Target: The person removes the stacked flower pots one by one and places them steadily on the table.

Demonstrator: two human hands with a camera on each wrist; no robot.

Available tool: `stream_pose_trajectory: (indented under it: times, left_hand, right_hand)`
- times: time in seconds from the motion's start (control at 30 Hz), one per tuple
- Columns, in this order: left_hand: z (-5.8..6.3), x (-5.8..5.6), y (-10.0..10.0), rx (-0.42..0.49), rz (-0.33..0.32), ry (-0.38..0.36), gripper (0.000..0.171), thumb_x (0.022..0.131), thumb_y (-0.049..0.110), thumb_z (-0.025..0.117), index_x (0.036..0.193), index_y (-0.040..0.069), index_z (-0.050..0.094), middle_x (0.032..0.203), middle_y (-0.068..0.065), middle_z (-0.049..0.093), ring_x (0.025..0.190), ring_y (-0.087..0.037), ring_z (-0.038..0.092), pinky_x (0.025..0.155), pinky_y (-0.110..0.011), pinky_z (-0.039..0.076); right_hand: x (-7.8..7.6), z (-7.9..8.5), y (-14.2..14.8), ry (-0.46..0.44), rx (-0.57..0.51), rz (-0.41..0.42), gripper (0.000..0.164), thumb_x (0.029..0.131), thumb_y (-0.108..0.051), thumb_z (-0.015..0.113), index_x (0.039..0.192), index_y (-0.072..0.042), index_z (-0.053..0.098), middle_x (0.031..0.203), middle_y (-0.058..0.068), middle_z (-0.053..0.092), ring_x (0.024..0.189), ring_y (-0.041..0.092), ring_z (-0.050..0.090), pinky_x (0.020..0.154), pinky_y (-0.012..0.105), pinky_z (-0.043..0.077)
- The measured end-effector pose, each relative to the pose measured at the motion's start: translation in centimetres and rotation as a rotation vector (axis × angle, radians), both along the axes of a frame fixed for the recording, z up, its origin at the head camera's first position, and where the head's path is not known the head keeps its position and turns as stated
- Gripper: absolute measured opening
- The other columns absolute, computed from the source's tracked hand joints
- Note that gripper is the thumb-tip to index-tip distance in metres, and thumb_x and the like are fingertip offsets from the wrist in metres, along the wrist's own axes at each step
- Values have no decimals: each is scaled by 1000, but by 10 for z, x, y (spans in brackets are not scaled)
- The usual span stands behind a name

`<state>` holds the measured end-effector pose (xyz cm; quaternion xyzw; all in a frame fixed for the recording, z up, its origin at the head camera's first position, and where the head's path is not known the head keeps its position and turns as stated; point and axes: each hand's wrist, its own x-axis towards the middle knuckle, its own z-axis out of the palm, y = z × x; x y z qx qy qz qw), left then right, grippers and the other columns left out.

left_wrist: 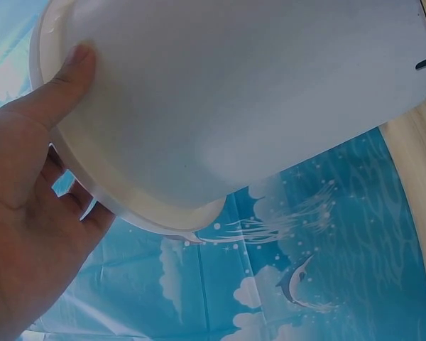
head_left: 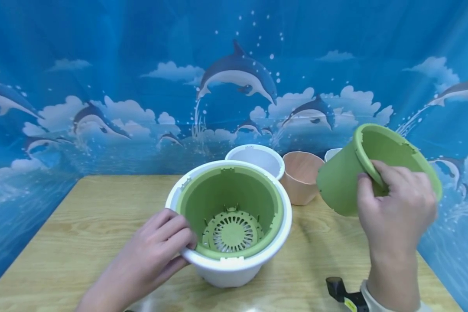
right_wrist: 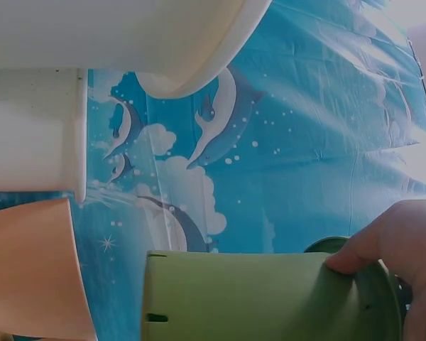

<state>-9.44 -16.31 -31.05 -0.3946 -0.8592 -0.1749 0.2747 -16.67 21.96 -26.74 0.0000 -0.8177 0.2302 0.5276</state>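
Note:
A large white flowerpot (head_left: 230, 276) stands near the middle of the table, with a green inner pot (head_left: 228, 186) nested in it; slots pierce the green base. My left hand (head_left: 161, 242) grips the white pot's near-left rim, thumb on the outer wall in the left wrist view. Off to the right, my right hand (head_left: 403, 203) holds a second green pot (head_left: 337, 184) by its rim. This pot is tilted, raised beside the others, its mouth facing up and right. In the right wrist view the thumb presses the green wall (right_wrist: 248, 298) near the rim.
Behind the nested pots stand another white pot (head_left: 257, 158), a terracotta-coloured pot (head_left: 302, 173) and a partly hidden white one (head_left: 330, 153). A blue dolphin-print curtain (head_left: 140, 65) hangs behind the wooden table (head_left: 82, 229). A black device (head_left: 337, 288) sits by my right wrist.

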Motion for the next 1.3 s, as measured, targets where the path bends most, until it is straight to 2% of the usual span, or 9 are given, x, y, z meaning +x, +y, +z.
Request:
stream_pose_trajectory:
  times: [0.1, 0.2, 0.3, 0.43, 0.7, 0.93, 1.07, 1.17, 1.3]
  left_hand:
    - [0, -1, 0, 8, -4, 17, 17, 84, 31, 73, 94, 22, 62, 101, 14, 59, 99, -11, 52, 86, -27, 48]
    - [0, -1, 0, 13, -9, 33, 15, 95, 37, 62, 94, 22, 62, 101, 14, 59, 99, -10, 52, 87, -24, 44]
    - [0, -2, 1, 18, -15, 49, 26, 102, 43, 48, 94, 22, 62, 100, 15, 59, 98, -10, 52, 87, -22, 42]
    - [0, -1, 1, 23, -16, 47, 30, 104, 44, 44, 94, 22, 62, 101, 14, 58, 98, -10, 52, 87, -22, 42]
    - [0, -1, 0, 18, -12, 32, 26, 102, 43, 49, 94, 22, 62, 101, 14, 59, 98, -11, 52, 86, -24, 44]
    - [1, -2, 1, 23, -16, 43, 23, 101, 41, 51, 94, 22, 62, 101, 14, 59, 98, -10, 52, 83, -26, 47]
    - [1, -1, 0, 19, -14, 30, 13, 91, 34, 65, 94, 22, 62, 101, 14, 59, 99, -10, 52, 86, -25, 46]
    - [1, -1, 0, 16, -12, 26, 16, 84, 31, 70, 94, 22, 63, 101, 14, 59, 99, -10, 52, 85, -26, 47]
    - [1, 0, 0, 16, -13, 8, 14, 91, 34, 67, 95, 22, 62, 102, 14, 59, 99, -10, 52, 86, -26, 46]
  right_hand:
    - [1, 0, 2, -65, 26, -10, 25, 88, -16, 62, 102, -1, 77, 93, 23, 73, 84, 41, 57, 71, 44, 36]
    - [3, -1, 1, -146, 30, -28, 24, 89, -15, 65, 105, -3, 77, 97, 22, 73, 88, 41, 57, 73, 52, 38]
    - [3, -1, 1, -243, 32, -56, 23, 89, -14, 68, 109, -5, 76, 101, 21, 73, 93, 41, 58, 75, 56, 40]
    - [1, -2, 2, -382, 39, -74, 27, 90, -14, 68, 115, -6, 74, 106, 21, 72, 96, 41, 57, 78, 59, 43]
    - [-4, -1, 9, -552, 48, -83, 33, 89, -15, 68, 122, -7, 71, 114, 23, 69, 99, 44, 57, 74, 61, 42]
    - [-9, -4, 16, -785, 119, -59, 39, 92, -23, 64, 129, -9, 66, 118, 28, 66, 100, 51, 58, 54, 51, 41]
    - [-14, -8, 17, -837, 128, -25, 40, 93, -24, 63, 130, -10, 65, 117, 27, 66, 93, 48, 59, 55, 51, 39]
    - [-16, -10, 19, -871, 130, -9, 41, 93, -25, 63, 132, -11, 65, 113, 27, 67, 84, 43, 59, 55, 49, 38]
    - [-20, -15, 22, -931, 136, 7, 42, 92, -26, 63, 131, -10, 65, 106, 26, 68, 77, 37, 58, 53, 44, 36]
